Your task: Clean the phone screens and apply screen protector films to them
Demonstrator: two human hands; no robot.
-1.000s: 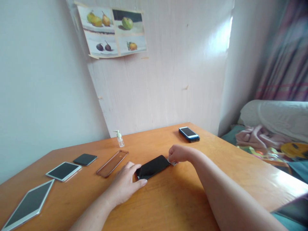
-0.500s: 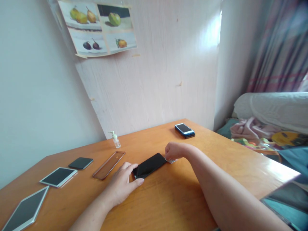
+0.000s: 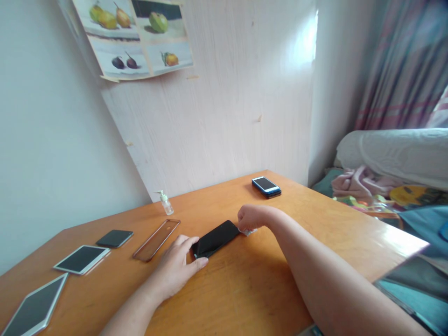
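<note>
A black smartphone (image 3: 216, 239) lies flat on the wooden table, screen up. My left hand (image 3: 180, 263) grips its near left end, thumb on the front edge and fingers on the back edge. At the phone's far right end, my right hand (image 3: 250, 218) is closed on a crumpled whitish wipe (image 3: 249, 232), pressed against that edge; most of the wipe is hidden under the fingers. Left of the phone rests a clear phone case with a brownish rim (image 3: 156, 240). Behind the case stands a small pump bottle (image 3: 166, 204).
Along the left side lie a dark phone (image 3: 115, 238), a white tablet (image 3: 82, 259) and a larger white tablet (image 3: 37, 303). Stacked phones (image 3: 266, 185) sit near the back right corner of the table (image 3: 224, 303). A bed with bedding (image 3: 364, 182) is beyond the right edge.
The camera view has shifted slightly. Both hands keep their places on the phone, the right one still at its far end with the wipe.
</note>
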